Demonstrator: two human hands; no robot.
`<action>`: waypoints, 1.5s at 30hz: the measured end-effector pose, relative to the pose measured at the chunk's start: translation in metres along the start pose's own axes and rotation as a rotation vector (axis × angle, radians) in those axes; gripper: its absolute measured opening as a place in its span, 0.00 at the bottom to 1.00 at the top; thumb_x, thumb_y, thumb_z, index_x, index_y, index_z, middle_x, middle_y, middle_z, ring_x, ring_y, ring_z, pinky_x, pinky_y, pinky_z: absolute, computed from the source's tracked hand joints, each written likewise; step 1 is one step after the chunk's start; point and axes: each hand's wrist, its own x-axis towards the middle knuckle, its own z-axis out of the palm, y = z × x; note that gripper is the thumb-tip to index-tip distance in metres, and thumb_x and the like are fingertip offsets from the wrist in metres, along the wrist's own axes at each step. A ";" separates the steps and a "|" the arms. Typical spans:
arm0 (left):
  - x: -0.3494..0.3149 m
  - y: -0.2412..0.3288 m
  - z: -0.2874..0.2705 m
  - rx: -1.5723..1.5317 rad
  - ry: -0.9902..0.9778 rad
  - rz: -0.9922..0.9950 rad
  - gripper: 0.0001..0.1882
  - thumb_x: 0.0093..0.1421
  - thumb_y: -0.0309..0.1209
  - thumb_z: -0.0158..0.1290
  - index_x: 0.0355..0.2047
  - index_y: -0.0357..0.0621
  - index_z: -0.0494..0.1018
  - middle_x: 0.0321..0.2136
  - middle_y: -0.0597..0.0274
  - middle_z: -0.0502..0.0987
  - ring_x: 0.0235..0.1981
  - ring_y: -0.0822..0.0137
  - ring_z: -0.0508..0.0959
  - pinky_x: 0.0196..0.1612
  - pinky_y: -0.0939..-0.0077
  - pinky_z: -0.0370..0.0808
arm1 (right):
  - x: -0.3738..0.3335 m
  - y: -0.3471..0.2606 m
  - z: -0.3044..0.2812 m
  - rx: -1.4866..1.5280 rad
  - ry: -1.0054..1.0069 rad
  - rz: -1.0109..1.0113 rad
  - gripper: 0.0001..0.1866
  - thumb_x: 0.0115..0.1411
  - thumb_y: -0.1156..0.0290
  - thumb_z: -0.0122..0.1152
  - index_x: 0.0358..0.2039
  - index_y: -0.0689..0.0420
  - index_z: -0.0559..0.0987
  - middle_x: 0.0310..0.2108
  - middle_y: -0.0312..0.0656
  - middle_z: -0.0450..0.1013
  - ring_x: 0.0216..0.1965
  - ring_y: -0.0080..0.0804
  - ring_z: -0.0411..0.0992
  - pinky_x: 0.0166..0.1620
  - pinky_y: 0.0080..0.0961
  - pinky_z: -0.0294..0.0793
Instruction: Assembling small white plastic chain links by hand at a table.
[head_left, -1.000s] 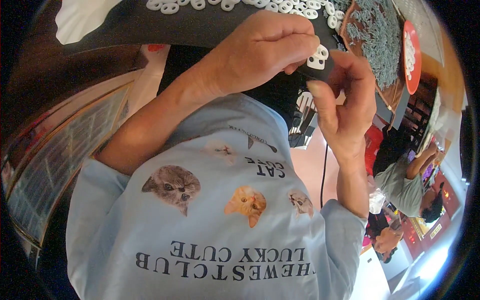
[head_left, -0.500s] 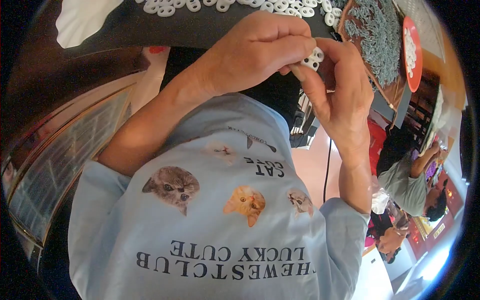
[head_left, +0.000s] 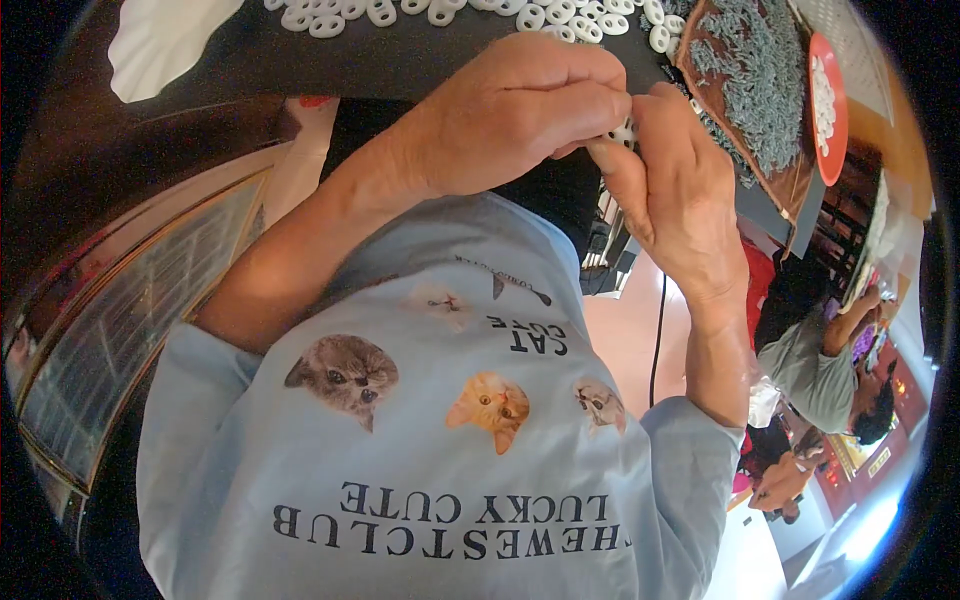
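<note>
My left hand (head_left: pixel 520 115) and my right hand (head_left: pixel 690 185) meet above the near edge of the dark table, fingertips pressed together. Pinched between them is a small white plastic piece with holes (head_left: pixel 624 132). Fingers cover most of it, so its full shape is hidden, and I cannot tell whether it is one piece or two. Just beyond my hands, many similar white oval pieces with two holes (head_left: pixel 385 12) lie loose on the table (head_left: pixel 330 65).
Grey-blue small parts (head_left: pixel 755 90) are heaped on a brown tray (head_left: pixel 790 190) to the right. Beside it is an orange-red plate (head_left: pixel 834 150) with white bits. A white scalloped dish (head_left: pixel 150 50) stands at upper left. Other people (head_left: pixel 815 370) sit at far right.
The fingers have closed further over the white piece, hiding more of it. My right hand has turned slightly and shifted a little down and right.
</note>
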 end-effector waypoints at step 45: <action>0.007 -0.009 0.000 0.054 -0.004 0.080 0.14 0.62 0.36 0.42 0.24 0.41 0.67 0.15 0.73 0.61 0.17 0.82 0.59 0.19 0.85 0.56 | 0.000 0.004 0.002 0.406 -0.023 0.217 0.14 0.56 0.67 0.61 0.35 0.62 0.70 0.21 0.41 0.66 0.20 0.29 0.65 0.25 0.22 0.65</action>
